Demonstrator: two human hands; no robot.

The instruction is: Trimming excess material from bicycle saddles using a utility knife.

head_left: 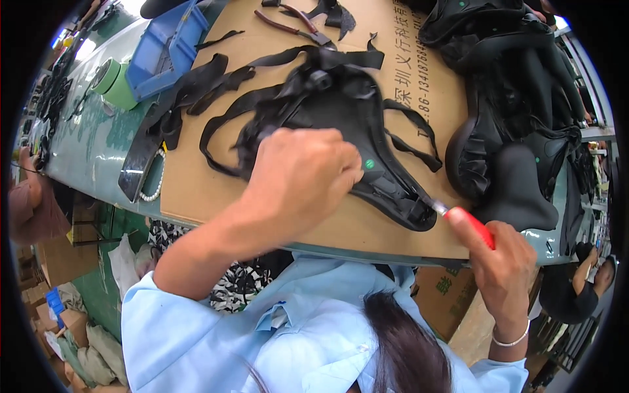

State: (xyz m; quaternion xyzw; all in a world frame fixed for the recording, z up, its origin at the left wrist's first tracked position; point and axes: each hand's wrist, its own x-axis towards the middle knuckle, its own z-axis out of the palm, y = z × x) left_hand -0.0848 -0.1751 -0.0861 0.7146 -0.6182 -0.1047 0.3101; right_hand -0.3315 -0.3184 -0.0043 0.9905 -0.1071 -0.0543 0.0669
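Observation:
A black bicycle saddle [357, 108] lies underside up on a flat cardboard sheet, its narrow nose toward my right hand. My left hand [304, 167] is closed in a fist over the saddle's left side; what its fingers pinch is hidden. In my right hand [501, 265] is a red-handled tool [470, 226], gripped with the thumb along the handle. Its short metal tip meets the edge of the saddle nose; the exact tip shape is too small to tell. Around the saddle curl loose black strips of cover material [219, 124].
Nippers [304, 29] lie on the cardboard [419, 157] beyond the saddle. A blue bin [164, 49], a green container [114, 85] and a dark phone-like slab with a beaded strap [154, 180] are at the left. Several black saddles [517, 183] are heaped at right. Other people [580, 288] are nearby.

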